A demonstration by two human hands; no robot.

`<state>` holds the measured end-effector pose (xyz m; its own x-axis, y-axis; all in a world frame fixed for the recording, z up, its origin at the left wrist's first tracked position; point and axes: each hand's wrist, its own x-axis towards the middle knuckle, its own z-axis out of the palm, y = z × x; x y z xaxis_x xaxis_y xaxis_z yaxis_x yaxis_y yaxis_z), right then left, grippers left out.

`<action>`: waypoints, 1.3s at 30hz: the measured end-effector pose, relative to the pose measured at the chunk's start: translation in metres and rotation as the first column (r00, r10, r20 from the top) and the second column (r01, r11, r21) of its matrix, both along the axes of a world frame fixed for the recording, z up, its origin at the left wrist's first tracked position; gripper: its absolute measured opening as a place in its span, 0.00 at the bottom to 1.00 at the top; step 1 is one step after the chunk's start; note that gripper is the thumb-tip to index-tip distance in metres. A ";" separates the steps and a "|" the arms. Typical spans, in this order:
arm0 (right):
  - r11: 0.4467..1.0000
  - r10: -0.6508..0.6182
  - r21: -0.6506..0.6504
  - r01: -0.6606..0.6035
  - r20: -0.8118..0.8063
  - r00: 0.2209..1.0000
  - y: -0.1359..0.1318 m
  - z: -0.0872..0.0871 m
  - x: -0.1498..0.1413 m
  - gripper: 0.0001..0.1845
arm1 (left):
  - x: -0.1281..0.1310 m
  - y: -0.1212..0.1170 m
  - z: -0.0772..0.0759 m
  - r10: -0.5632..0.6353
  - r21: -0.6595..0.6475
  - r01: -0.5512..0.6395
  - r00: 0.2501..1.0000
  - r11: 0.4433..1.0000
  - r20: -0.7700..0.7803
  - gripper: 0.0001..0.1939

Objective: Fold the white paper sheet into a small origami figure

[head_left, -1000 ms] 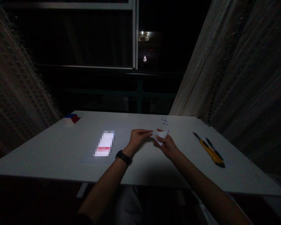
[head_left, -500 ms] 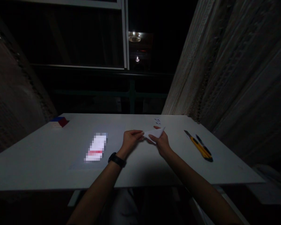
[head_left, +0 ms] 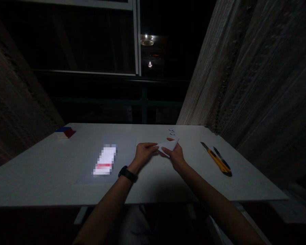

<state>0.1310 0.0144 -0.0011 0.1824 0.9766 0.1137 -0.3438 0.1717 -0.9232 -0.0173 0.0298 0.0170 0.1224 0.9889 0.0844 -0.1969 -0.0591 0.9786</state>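
Paper (head_left: 168,146), white, small, folded to a point, pinched in both hands' fingers (head_left: 163,148)

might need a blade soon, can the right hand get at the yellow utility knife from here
Likely yes: nothing visible stands between the right hand and the yellow utility knife, which lies uncovered on the table. That hand holds folded white paper, though, so it would probably need to let go first.

Hand could pass betw. cube (head_left: 64,133) & lit screen (head_left: 105,160), or betw. R hand (head_left: 177,156) & yellow cutter (head_left: 216,159); cutter + pen (head_left: 222,158) obstruct R side.
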 end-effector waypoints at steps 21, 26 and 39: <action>0.935 0.215 -0.298 -0.192 0.045 0.976 0.001 0.007 0.008 0.23 | -0.009 0.012 -0.007 0.148 -0.102 -0.145 0.989 0.984 0.025 0.15; 0.938 0.201 -0.294 -0.182 0.035 0.979 0.001 0.009 0.009 0.24 | -0.007 0.010 -0.004 0.165 -0.096 -0.159 0.985 0.983 0.057 0.15; 0.983 0.138 -0.134 -0.125 0.096 0.986 0.006 0.006 0.012 0.26 | -0.004 -0.002 0.008 0.207 0.064 -0.205 0.978 0.977 -0.017 0.12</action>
<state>0.1433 0.0205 0.0050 0.0451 0.9990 -0.0018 -0.2564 0.0099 -0.9665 -0.0216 0.0283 0.0248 -0.0805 0.9861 0.1455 -0.1516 -0.1564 0.9760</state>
